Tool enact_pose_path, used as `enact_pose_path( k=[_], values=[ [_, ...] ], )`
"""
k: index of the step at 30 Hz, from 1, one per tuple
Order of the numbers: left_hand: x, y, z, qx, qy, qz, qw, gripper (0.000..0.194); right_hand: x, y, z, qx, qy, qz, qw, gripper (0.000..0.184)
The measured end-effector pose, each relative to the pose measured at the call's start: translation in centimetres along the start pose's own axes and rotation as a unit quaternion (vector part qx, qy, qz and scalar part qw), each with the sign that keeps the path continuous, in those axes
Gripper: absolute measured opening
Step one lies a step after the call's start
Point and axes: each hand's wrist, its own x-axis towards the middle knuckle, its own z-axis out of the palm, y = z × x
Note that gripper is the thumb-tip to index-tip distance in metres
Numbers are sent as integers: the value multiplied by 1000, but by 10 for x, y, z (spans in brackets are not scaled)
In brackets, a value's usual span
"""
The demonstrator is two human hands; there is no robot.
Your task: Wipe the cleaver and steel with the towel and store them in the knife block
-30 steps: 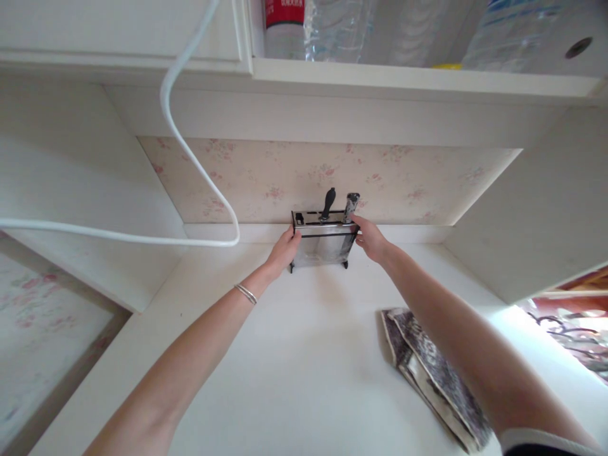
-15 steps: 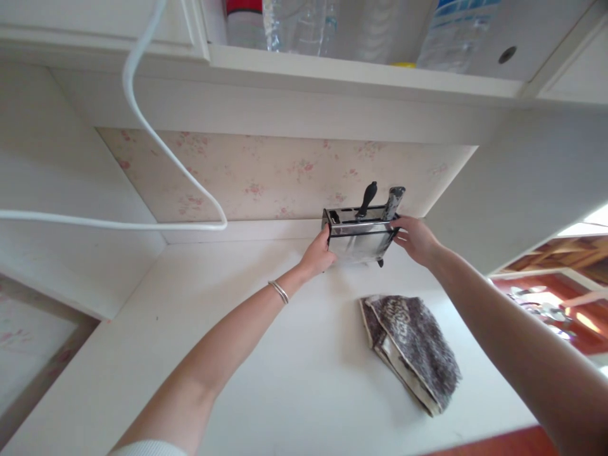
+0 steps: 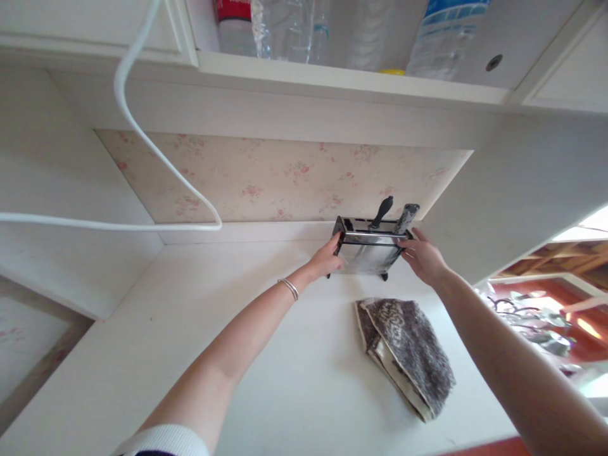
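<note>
A metal knife holder (image 3: 368,258) with black edges and small black feet stands at the back of the white counter, close to the rear wall. Two knives are in its top slots: one has a slim black handle (image 3: 382,211), the other a wider dark, speckled handle (image 3: 406,218). My left hand (image 3: 325,258), with bangles at the wrist, grips the holder's left end. At the right end, my right hand (image 3: 424,258) has its fingers on the front corner and its thumb toward the back. A folded brown and cream towel (image 3: 406,354) lies on the counter in front.
Above hangs an open cabinet shelf (image 3: 351,76) with plastic bottles (image 3: 446,38) in it. A white cable (image 3: 166,152) dangles at the left, in front of the floral back wall (image 3: 266,177). White side panels (image 3: 513,190) flank the counter. Shiny metal items (image 3: 541,323) show at far right.
Both hands have shifted the knife holder slightly to the right along the back wall. The towel has stayed on the counter, and the camera view has moved a little.
</note>
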Motion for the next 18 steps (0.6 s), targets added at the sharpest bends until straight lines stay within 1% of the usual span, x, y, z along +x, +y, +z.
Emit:
enact_pose_path(
  k=[2, 3, 6, 8, 9, 10, 11, 12, 14, 16, 18],
  values=[
    [-8, 3, -6, -4, 20, -41, 999, 88, -3, 6, -1, 18, 46, -29, 998, 72],
    [-14, 4, -10, -4, 35, -57, 998, 80, -6, 10, -3, 22, 77, -41, 996, 73],
    [-43, 2, -25, 0, 72, -88, 993, 56, -24, 23, -6, 14, 167, -55, 984, 64],
    [-72, -2, -38, -3, 81, -105, 991, 42, -46, 34, -6, 21, 195, -77, 977, 56],
    [-89, -5, -44, -6, 84, -113, 990, 35, -60, 40, -5, 28, 192, -94, 976, 53],
    [-106, -9, -50, -9, 89, -121, 989, 29, -76, 46, -2, 34, 175, -109, 978, 51],
    [-124, -13, -55, -11, 101, -129, 987, 26, -92, 54, 2, 36, 142, -119, 982, 50],
    [-141, -17, -60, -11, 115, -137, 984, 23, -108, 62, 7, 22, 97, -114, 988, 48],
    [-173, -25, -67, -10, 156, -154, 976, 20, -139, 81, 23, -42, 7, -84, 996, 42],
    [-198, -34, -71, -9, 188, -167, 968, 20, -164, 101, 46, -122, -99, -59, 986, 34],
    [-216, -41, -73, -14, 203, -179, 963, 22, -184, 120, 75, -188, -195, -72, 960, 28]
  ],
)
